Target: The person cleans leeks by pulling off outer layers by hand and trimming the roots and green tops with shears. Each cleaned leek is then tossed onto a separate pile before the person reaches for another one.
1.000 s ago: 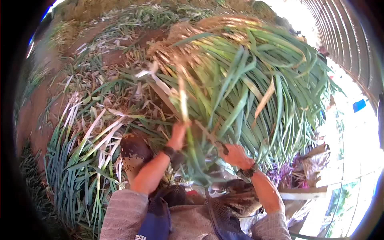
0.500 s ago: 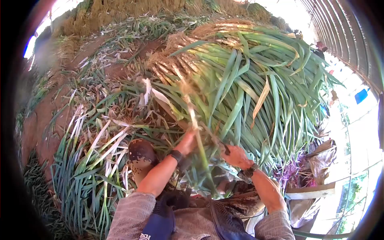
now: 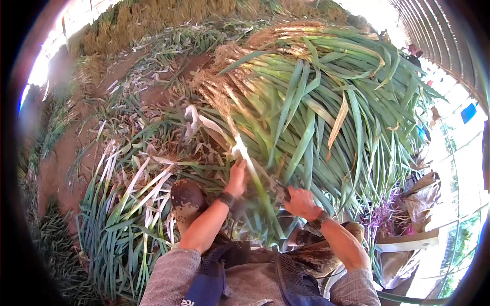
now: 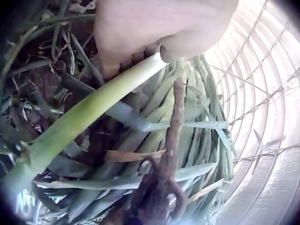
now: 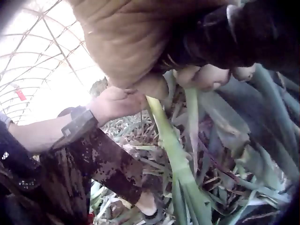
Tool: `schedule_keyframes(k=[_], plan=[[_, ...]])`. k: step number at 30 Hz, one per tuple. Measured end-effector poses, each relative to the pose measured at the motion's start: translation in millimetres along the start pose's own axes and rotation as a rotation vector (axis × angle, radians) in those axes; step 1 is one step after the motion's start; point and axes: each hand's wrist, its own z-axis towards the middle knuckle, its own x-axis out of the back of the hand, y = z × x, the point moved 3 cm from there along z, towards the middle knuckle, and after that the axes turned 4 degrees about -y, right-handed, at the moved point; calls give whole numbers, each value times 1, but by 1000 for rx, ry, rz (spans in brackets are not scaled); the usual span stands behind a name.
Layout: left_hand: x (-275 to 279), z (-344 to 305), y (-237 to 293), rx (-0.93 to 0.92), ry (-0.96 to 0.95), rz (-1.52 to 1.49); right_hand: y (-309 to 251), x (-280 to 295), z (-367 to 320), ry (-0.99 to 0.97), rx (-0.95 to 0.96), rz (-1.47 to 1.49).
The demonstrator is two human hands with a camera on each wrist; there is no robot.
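My left hand (image 3: 237, 178) grips a leek (image 3: 243, 152) by its pale shaft. The leek slants with its roots up and left and its green leaves down toward my lap; a loose whitish skin hangs at the shaft just above the fingers. In my right hand (image 3: 302, 203) is a dark pistol-shaped air blow gun (image 4: 174, 122) with a long brown nozzle. The nozzle points up and left, its tip close beside the leek. In the right wrist view, the fingers curl round the black handle (image 5: 211, 37), and the leek's green part (image 5: 174, 150) passes beneath.
A big heap of leeks (image 3: 326, 112) lies ahead and right, roots toward the far left. Several paler leeks (image 3: 122, 224) lie left of my knee (image 3: 186, 199). Peeled scraps (image 3: 153, 122) cover the soil. A wooden board (image 3: 408, 240) and brown sacking (image 3: 423, 199) stand at right.
The leek has tilted, its root end going left and its leaf end right; its shaft looks whiter, with a loosened skin. Both hands keep their grips, and the head view has shifted slightly left.
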Motion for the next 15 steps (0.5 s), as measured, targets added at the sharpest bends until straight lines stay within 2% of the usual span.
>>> schedule_keyframes(k=[3,6,9,10,11,15], plan=[[9,-2,-3,0,34,128,-7,-3,22,-6,-17,-31],[32,0,-22,76,49,289,-16,0,34,75,4,-27],[47,-4,-50,136,-11,392,-28,4,45,-20,53,5],[41,-17,-47,182,-47,430,-32,5,47,-49,-3,9],[33,-26,-44,183,-43,426,-34,7,49,-78,-60,11],[37,-30,-55,179,-76,337,-46,21,52,-112,-85,5]])
